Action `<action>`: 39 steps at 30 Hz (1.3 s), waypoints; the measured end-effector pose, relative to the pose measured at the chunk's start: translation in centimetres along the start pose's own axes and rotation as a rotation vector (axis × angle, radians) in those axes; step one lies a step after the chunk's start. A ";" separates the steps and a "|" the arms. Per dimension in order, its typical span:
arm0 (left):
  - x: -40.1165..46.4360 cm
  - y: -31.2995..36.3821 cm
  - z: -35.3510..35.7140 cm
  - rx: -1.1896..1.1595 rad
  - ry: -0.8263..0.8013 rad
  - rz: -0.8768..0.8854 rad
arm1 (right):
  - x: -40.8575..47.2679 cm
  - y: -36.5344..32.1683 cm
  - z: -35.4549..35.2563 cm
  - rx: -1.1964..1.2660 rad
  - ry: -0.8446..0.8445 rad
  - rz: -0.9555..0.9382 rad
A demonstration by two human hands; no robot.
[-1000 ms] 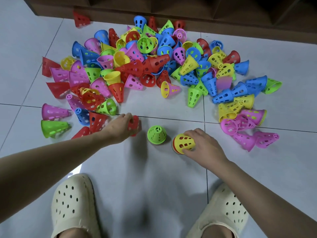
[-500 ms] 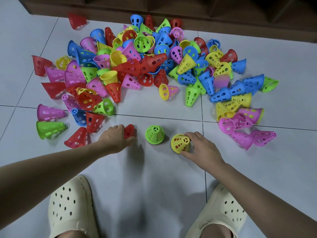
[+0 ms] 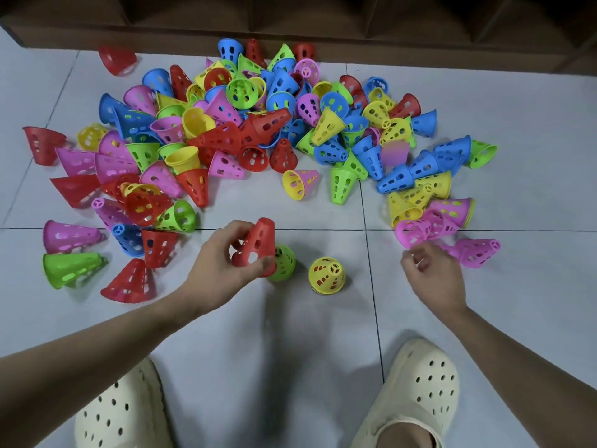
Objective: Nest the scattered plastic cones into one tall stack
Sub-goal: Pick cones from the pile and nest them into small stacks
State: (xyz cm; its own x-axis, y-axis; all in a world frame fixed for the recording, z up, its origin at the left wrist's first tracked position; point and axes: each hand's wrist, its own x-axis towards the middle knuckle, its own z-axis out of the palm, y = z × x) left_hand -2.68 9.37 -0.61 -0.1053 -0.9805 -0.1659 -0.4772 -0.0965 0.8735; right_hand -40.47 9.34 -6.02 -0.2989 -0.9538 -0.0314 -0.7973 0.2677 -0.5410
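Left hand [image 3: 223,270] lifted red cone [image 3: 258,247] (floor ahead bare).

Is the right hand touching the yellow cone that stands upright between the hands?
Apart. The head view shows bare floor tile between the right hand and the yellow cone; the hand is off to the cone's right, near the pink cones.
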 end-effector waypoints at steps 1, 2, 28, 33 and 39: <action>-0.3 0.0 0.3 0.027 -0.034 0.046 | 0.5 0.6 -0.2 0.011 0.025 0.019; -0.5 -0.1 0.6 0.056 -0.063 0.076 | 1.0 1.1 -0.3 0.018 0.049 0.029; 6.9 4.0 2.0 0.308 -0.431 0.097 | 3.7 6.4 -2.1 -0.030 0.089 0.051; 11.8 9.3 9.4 0.368 -0.475 0.191 | 3.6 7.5 -2.8 -0.128 0.104 0.130; 15.2 11.3 21.9 0.473 -0.535 0.233 | 2.9 9.4 -2.9 -0.330 -0.192 0.133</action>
State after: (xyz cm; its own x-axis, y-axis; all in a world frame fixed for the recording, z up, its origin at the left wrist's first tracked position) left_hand -28.74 -2.87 -3.28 -0.6011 -0.7382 -0.3063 -0.7025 0.3052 0.6429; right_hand -50.35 9.53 -8.73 -0.3328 -0.9075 -0.2563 -0.8930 0.3906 -0.2235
